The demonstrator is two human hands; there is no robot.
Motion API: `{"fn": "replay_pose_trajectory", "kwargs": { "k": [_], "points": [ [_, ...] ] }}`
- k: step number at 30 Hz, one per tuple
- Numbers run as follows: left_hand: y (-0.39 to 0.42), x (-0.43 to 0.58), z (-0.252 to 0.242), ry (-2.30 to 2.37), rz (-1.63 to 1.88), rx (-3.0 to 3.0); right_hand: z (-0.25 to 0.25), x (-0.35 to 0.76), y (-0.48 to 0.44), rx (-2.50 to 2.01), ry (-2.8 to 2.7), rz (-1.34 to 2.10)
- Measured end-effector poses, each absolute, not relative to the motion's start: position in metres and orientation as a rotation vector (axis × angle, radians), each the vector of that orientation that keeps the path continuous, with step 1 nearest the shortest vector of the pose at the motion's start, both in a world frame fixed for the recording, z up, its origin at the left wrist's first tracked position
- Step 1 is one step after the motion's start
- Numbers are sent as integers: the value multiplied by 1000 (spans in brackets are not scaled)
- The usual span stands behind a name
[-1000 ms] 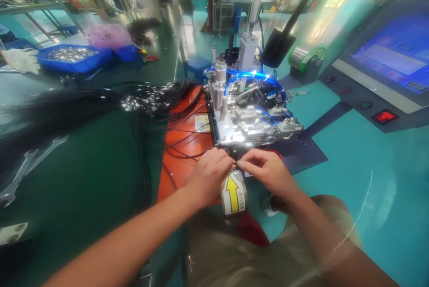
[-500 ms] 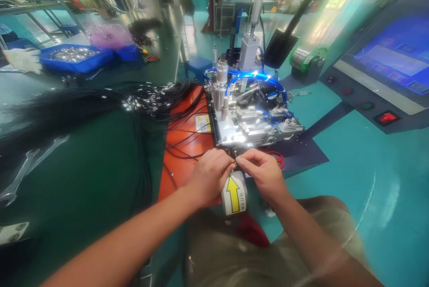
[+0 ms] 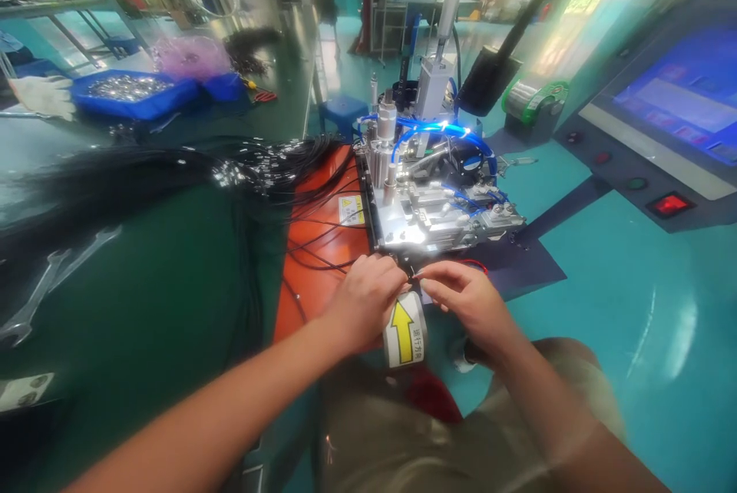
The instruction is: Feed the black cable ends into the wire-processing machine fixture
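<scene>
At the front edge of a metal machine (image 3: 411,224), my left hand (image 3: 371,297) is closed with its fingertips pinched on a thin black cable (image 3: 319,266), which runs in from the left across the orange table. My right hand (image 3: 469,305) is just to the right, thumb and forefinger pressed together beside the left fingertips. Whatever sits between those right fingers is too small to make out. Below the fingertips is a rounded machine part with a yellow arrow label (image 3: 404,332).
A bundle of black cables (image 3: 265,170) spreads left from the orange table (image 3: 316,236). Wrenches (image 3: 40,297) lie on the green surface, with a blue tray (image 3: 135,97) of small metal parts behind. A control screen (image 3: 685,94) and a wire spool (image 3: 533,101) stand at right.
My right hand has shifted slightly right, opening a small gap from the left fingertips. The left hand stays at the same spot, and the view has moved a little.
</scene>
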State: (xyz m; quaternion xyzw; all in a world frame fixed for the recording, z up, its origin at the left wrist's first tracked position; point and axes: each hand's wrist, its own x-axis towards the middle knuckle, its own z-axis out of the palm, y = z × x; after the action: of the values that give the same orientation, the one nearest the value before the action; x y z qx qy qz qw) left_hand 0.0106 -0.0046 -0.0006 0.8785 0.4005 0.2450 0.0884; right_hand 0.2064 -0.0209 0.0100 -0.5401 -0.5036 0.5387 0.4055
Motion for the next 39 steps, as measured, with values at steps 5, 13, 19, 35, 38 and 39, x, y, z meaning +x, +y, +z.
{"fn": "replay_pose_trajectory", "kwargs": {
  "k": [5, 13, 19, 35, 38, 39],
  "points": [
    [-4, 10, -2, 1196, 718, 2646, 21, 215, -13, -1374, -1403, 1385],
    [-4, 11, -4, 1227, 685, 2665, 28, 211, -7, -1378, -1578, 1284],
    [-5, 10, 4, 1261, 595, 2638, 23, 210, -6, -1389, -1655, 1199],
    [-9, 6, 13, 1446, 411, 2575, -18, 192, -6, -1430, -1503, 1094],
    [-9, 7, 13, 1475, 392, 2569, -19, 191, -6, -1438, -1485, 1115],
    [-9, 7, 12, 1478, 393, 2570, -20, 191, -7, -1441, -1481, 1117]
  ]
}}
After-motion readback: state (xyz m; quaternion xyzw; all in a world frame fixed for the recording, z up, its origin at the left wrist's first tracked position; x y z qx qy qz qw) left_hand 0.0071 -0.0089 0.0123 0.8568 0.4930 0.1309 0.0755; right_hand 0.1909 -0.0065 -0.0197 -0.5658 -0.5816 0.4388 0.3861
